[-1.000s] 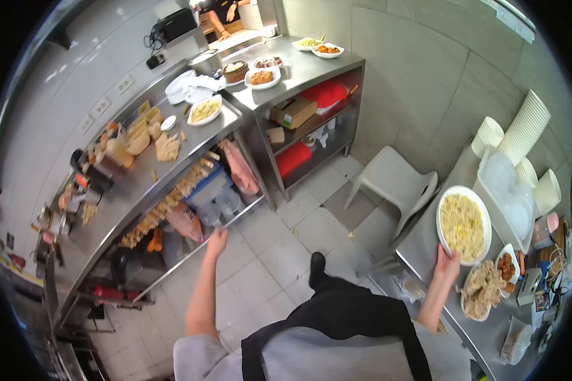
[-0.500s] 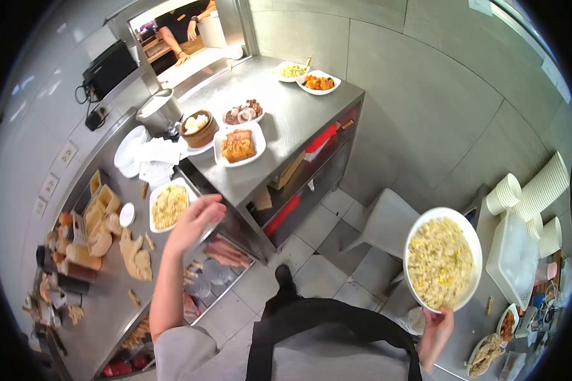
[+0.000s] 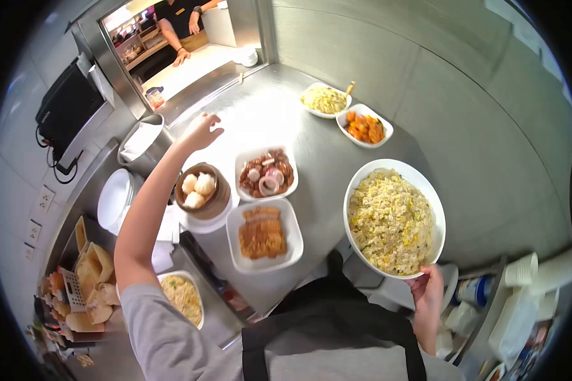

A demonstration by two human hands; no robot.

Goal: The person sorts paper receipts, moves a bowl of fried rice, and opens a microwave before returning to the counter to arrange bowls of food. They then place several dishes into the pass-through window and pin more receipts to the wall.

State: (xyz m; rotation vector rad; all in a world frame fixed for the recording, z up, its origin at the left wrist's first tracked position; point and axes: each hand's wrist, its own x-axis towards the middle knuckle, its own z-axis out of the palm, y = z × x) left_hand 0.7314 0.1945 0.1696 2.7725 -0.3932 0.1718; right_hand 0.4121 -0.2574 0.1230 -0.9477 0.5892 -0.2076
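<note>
- The steel counter fills the middle of the view and runs up to a serving window, where another person stands with a hand on the ledge.
- A large white bowl of fried rice is held in the air over the counter's near right edge, tilted slightly towards the camera.
- A square plate with a breaded cutlet sits near the counter's front edge – just behind it is a square plate of meat with onion rings.
- A bamboo steamer with three buns rests on a white plate, left of the two square plates.
- Two small bowls stand close together at the back: one of noodles, one of orange pieces.
- The right hand grips the fried-rice bowl at its lower rim, fingers closed under the edge.
- The left hand is open with fingers spread, holding nothing – it hovers over the counter's far left part, near the window ledge and beside a metal pot.
</note>
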